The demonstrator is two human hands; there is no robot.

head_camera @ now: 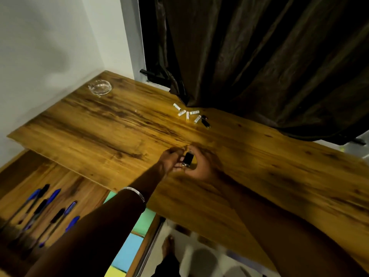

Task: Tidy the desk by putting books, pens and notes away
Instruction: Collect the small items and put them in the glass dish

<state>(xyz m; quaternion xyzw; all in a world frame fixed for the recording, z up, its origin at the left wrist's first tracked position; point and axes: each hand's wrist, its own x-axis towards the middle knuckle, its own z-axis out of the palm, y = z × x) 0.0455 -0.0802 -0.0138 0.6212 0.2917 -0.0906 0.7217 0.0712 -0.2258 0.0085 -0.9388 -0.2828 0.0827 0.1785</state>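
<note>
Both my hands meet over the middle of the wooden desk (111, 124). A small black rectangular object with a metal end (188, 159) is held between them. My right hand (201, 163) curls its fingers round it, and my left hand (172, 159) pinches it from the left. An open drawer (83, 188) at lower left holds several blue and black pens (50, 208). Coloured sticky-note pads (131, 244) in green, blue and yellow lie along the drawer's right side, partly hidden by my left arm.
Several white batteries (187, 113) and a black one (205, 121) lie near the back of the desk, below a dark curtain (259, 56). A glass ashtray (99, 87) stands at the far left corner by the wall. My foot (167, 246) shows on the floor below the desk edge.
</note>
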